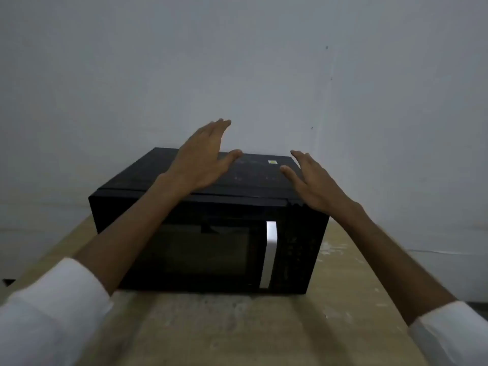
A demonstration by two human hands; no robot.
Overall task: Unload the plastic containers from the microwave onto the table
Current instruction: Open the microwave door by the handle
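A black microwave (211,249) stands on a light wooden table (237,328), its door closed and a silver vertical handle (270,254) on the right side of the door. The dark window hides whatever is inside; no plastic containers are visible. My left hand (203,159) is held flat above the microwave's top, fingers apart and empty. My right hand (314,183) hovers over the top right corner, also spread and empty. Both forearms stretch forward from white sleeves.
A plain grey-white wall (237,62) rises right behind the microwave. The table top shows pale worn patches in front of the microwave. A small yellow sticker (272,162) sits on the microwave's top.
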